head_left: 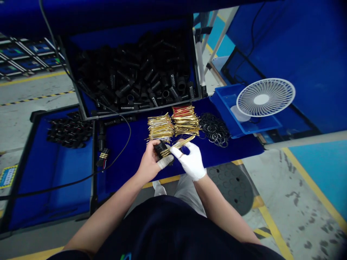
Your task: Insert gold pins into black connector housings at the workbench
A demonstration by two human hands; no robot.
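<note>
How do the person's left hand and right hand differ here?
The left hand is bare apart from a white wrap on its fingers, while the right hand wears a white glove. The left hand grips a black connector, while the right hand pinches gold-coloured wires. Both are held close together above a blue work surface.
</note>
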